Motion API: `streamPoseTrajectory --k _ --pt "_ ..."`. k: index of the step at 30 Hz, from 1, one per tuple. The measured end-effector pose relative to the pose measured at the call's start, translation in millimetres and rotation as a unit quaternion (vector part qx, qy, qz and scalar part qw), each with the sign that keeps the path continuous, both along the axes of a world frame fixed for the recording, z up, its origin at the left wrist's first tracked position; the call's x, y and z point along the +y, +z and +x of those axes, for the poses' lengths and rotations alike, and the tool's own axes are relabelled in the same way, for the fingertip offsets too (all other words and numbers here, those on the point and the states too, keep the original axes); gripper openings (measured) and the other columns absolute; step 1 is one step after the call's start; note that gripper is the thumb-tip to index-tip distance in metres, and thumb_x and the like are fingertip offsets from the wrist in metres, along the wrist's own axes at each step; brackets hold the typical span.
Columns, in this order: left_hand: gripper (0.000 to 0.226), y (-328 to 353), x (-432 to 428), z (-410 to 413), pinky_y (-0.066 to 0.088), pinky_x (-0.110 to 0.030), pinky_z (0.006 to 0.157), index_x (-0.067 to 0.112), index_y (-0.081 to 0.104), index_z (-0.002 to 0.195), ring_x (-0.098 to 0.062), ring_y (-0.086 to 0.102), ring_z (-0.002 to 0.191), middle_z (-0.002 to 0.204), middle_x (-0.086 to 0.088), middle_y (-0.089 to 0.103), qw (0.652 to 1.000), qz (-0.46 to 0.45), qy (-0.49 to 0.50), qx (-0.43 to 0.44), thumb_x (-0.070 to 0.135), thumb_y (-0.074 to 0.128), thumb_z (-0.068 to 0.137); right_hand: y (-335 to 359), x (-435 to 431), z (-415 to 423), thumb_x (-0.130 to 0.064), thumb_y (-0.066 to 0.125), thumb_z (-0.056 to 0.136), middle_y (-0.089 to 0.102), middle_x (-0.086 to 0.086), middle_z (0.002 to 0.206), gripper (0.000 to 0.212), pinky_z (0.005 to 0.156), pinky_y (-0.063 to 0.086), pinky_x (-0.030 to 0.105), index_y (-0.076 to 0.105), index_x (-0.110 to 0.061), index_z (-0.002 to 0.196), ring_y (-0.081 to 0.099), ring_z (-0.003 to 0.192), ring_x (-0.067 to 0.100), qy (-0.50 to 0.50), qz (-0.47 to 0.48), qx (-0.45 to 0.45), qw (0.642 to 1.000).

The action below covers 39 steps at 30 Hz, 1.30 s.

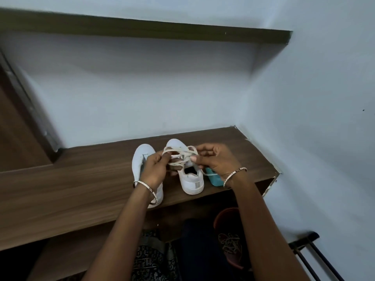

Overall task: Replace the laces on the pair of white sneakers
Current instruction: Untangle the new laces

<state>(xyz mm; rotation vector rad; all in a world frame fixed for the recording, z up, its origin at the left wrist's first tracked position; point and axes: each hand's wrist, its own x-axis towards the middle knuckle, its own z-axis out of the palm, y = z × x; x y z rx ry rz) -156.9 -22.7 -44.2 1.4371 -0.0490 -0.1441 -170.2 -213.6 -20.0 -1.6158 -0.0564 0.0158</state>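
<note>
The left hand (pixel 156 167) and right hand (pixel 215 161) each pinch a bundle of off-white lace (pixel 180 157), the left at its nine o'clock side and the right at three o'clock, just above one white sneaker (pixel 191 181). The other sneaker (pixel 140 157) stands at nine o'clock of the first. A teal object (pixel 215 180) lies at three o'clock, on the same wooden shelf (pixel 81 189).
</note>
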Motion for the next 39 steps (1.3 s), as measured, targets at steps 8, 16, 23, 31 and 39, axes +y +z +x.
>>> streamPoseTrajectory --k 8,16,23,31,39 --pt "0.035 -5.7 41.1 2.8 0.057 -0.035 0.069 -0.003 0.069 0.097 -0.010 0.069 0.059 0.070 -0.004 0.074 0.995 0.037 0.091 0.032 0.022 0.047 0.106 -15.4 7.7 -2.8 -0.017 0.082 0.083 0.074 -0.002 0.070 0.006 0.059 0.052 0.022 0.079 -0.013 0.087 0.064 0.062 0.007 -0.024 -0.127 -0.016 0.991" --pt "0.036 -19.4 68.7 17.9 0.055 -0.027 0.055 0.007 0.063 0.081 -0.014 0.066 0.056 0.069 -0.007 0.071 0.985 0.060 0.161 0.028 0.021 0.043 0.107 -12.9 -6.7 -8.6 -0.030 0.075 0.090 0.070 -0.001 0.066 0.017 0.061 0.052 0.024 0.079 -0.016 0.081 0.055 0.056 0.008 0.025 -0.191 0.011 0.981" --pt "0.011 -33.2 100.7 33.9 0.059 -0.047 0.073 0.018 0.065 0.087 -0.034 0.067 0.078 0.092 -0.011 0.071 0.961 0.240 0.139 0.016 0.016 0.057 0.094 -11.8 -29.7 -2.2 -0.034 0.068 0.094 0.046 0.012 0.067 0.030 0.051 0.045 0.021 0.075 -0.009 0.079 0.038 0.049 0.010 -0.049 -0.108 0.019 0.993" --pt "0.045 12.6 40.0 19.9 0.043 -0.025 0.101 0.029 0.060 0.129 -0.002 0.057 0.120 0.126 0.012 0.064 0.950 0.255 -0.098 -0.152 0.020 0.071 0.087 3.6 8.2 8.5 -0.031 0.060 0.101 0.040 -0.007 0.052 0.032 0.047 0.034 0.019 0.072 -0.010 0.080 0.035 0.049 0.006 0.023 -0.079 -0.010 0.997" --pt "0.023 9.6 18.8 29.6 0.043 -0.015 0.052 0.004 0.071 0.098 0.001 0.050 0.049 0.053 0.013 0.054 0.968 0.187 -0.063 -0.154 0.011 0.050 0.104 15.6 12.2 11.0 -0.037 0.059 0.101 0.035 -0.001 0.056 0.038 0.048 0.034 0.020 0.068 -0.011 0.074 0.033 0.049 0.009 0.047 -0.074 -0.013 0.996"
